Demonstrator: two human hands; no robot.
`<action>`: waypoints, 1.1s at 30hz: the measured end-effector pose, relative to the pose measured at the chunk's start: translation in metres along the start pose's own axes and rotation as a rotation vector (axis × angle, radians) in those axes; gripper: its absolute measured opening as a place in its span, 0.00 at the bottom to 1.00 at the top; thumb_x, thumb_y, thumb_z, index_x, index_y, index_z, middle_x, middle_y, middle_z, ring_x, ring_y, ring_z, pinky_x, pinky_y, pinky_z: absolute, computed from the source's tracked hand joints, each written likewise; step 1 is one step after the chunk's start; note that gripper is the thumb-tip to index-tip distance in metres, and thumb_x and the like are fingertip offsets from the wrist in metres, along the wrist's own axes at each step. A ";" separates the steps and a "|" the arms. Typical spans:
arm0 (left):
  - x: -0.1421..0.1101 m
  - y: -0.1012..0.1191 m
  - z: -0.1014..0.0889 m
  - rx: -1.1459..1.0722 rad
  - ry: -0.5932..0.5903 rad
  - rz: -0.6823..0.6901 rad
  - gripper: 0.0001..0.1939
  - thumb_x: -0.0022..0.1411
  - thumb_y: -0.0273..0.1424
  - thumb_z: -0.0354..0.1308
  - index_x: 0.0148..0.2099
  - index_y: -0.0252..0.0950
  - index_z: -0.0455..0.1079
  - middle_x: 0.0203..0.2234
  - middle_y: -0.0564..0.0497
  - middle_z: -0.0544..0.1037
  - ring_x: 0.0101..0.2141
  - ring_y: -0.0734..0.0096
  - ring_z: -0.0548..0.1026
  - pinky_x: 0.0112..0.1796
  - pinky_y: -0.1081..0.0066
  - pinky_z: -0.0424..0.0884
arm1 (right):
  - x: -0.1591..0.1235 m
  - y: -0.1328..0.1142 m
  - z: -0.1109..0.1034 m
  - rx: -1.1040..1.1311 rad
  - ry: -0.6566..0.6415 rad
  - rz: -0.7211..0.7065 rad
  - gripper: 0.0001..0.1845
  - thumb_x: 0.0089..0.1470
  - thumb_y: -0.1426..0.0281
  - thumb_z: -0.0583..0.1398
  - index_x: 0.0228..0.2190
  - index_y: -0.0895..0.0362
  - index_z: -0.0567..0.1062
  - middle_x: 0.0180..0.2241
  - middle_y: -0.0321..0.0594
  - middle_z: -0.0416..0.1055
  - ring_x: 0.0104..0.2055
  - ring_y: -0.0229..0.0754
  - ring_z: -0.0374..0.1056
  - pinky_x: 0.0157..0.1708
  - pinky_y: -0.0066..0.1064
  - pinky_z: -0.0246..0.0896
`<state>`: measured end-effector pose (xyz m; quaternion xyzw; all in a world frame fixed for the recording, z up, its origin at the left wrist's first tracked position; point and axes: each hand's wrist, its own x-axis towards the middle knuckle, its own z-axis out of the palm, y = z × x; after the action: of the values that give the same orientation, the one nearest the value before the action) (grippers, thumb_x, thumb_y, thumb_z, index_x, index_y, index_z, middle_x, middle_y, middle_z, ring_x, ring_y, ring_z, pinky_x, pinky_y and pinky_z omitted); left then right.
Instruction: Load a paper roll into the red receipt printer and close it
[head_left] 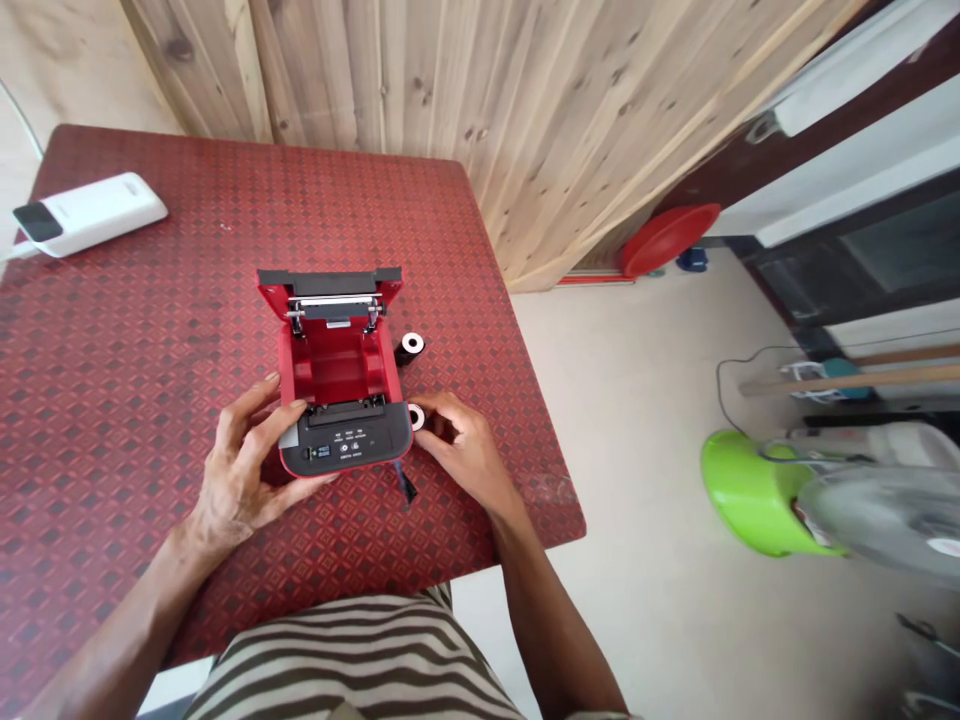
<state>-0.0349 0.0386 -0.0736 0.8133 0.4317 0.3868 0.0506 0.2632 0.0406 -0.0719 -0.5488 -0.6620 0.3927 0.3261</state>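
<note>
A red and black portable receipt printer [345, 435] sits on the table with its lid [330, 285] raised. Its red paper compartment [337, 370] is bare inside. My left hand [244, 455] grips the printer's left side, fingers along the edge and thumb at the front. At the printer's right side, my right hand [461, 440] has its fingers closed around a small paper roll [416, 417], which is partly hidden by the hand and the printer. Another small roll [411, 345], white at the end with a dark outside, lies just behind it. A black strap [405, 483] hangs from the printer's front right.
A white power bank [97, 215] with a dark end and a cable lies at the table's far left. The red patterned table [187, 330] meets a wooden wall [420, 80] behind. On the floor to the right are a green stool [739, 490] and a red basin [670, 238].
</note>
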 end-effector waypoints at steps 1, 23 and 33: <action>0.000 0.000 0.000 -0.004 0.001 -0.003 0.40 0.61 0.43 0.71 0.70 0.44 0.60 0.64 0.38 0.67 0.60 0.47 0.74 0.53 0.51 0.83 | -0.001 -0.004 -0.002 -0.001 0.032 -0.007 0.13 0.58 0.75 0.63 0.45 0.53 0.79 0.44 0.40 0.80 0.46 0.45 0.75 0.49 0.41 0.70; -0.012 -0.001 0.005 -0.030 -0.046 -0.032 0.47 0.63 0.44 0.69 0.76 0.42 0.50 0.68 0.32 0.63 0.63 0.47 0.72 0.57 0.51 0.79 | 0.109 -0.117 0.036 -1.003 -0.568 -0.334 0.18 0.68 0.82 0.52 0.44 0.62 0.81 0.41 0.52 0.79 0.43 0.49 0.75 0.37 0.36 0.63; -0.013 -0.001 0.006 -0.037 -0.056 -0.036 0.47 0.63 0.43 0.68 0.76 0.40 0.50 0.68 0.32 0.62 0.64 0.48 0.71 0.56 0.54 0.80 | 0.095 -0.113 0.012 -0.712 -0.512 -0.390 0.22 0.67 0.84 0.50 0.53 0.61 0.77 0.51 0.48 0.79 0.50 0.45 0.75 0.50 0.38 0.69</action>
<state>-0.0361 0.0311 -0.0854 0.8149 0.4372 0.3709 0.0847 0.1823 0.1217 0.0218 -0.3776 -0.9050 0.1957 0.0117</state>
